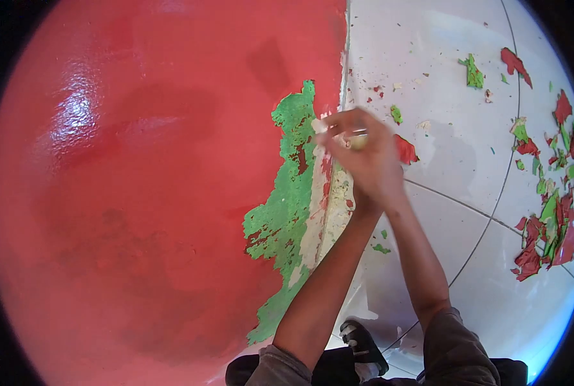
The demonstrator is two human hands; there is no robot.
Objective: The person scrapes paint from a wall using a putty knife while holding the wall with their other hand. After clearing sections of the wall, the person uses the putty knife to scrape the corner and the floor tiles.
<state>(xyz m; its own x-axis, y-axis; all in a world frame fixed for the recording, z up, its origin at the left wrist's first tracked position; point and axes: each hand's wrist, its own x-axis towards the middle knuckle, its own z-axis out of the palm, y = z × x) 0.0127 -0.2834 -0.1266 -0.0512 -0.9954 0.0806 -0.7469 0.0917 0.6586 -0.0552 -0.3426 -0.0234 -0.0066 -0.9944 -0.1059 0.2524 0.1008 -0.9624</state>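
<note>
My right hand (pixel 372 154) is at the edge of the red painted wall (pixel 158 174), its fingers pinched together and blurred. A small pale piece (pixel 319 126) shows at the fingertips, beside a green patch (pixel 287 206) where the red paint is gone. Something shiny and pale (pixel 359 136) glints between the fingers; I cannot make out what it is. My left hand (pixel 364 198) lies behind the right one, crossed under it at the wrist, with its fingers hidden. A strip of bare cream plaster (pixel 318 222) runs along the wall's lower edge below the hands.
White floor tiles (pixel 441 212) with dark joints extend to the right. Red and green paint flakes (pixel 551 231) are heaped at the far right, and loose ones (pixel 473 72) lie scattered higher up. A dark shoe (pixel 363 347) stands on the floor near the wall.
</note>
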